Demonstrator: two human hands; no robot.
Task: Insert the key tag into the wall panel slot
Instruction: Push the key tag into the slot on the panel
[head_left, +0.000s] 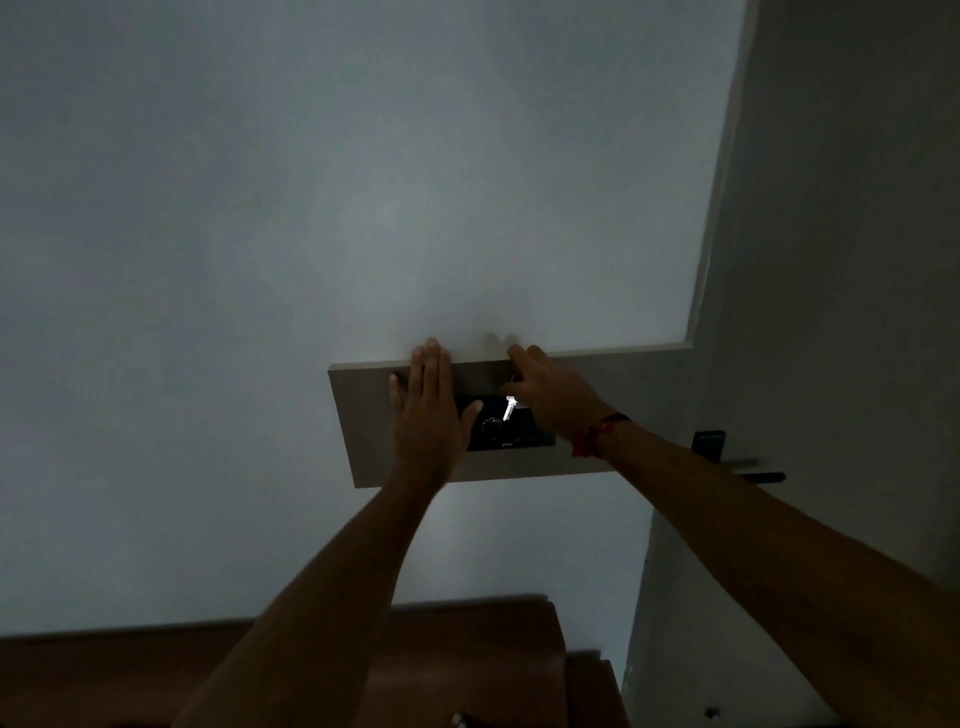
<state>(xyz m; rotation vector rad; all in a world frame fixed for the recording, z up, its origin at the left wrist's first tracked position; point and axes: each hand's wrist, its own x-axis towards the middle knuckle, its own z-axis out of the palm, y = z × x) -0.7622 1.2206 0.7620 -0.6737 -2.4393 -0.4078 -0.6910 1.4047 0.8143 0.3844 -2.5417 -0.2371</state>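
Observation:
In the dim head view a grey board (374, 457) is fixed to the white wall, with a black wall panel (511, 435) on it that carries a round knob (491, 427). My left hand (428, 410) lies flat on the board, fingers spread, covering the panel's left end. My right hand (545, 397) reaches over the panel's upper right, fingers pinched on the key tag, which is hidden by the hand. A shiny silver key (510, 408) dangles below those fingers in front of the panel. The slot itself is not visible.
To the right is a door with a black lock plate and lever handle (727, 457). Dark brown wooden furniture (467, 665) stands below against the wall. A red thread band (605, 428) circles my right wrist.

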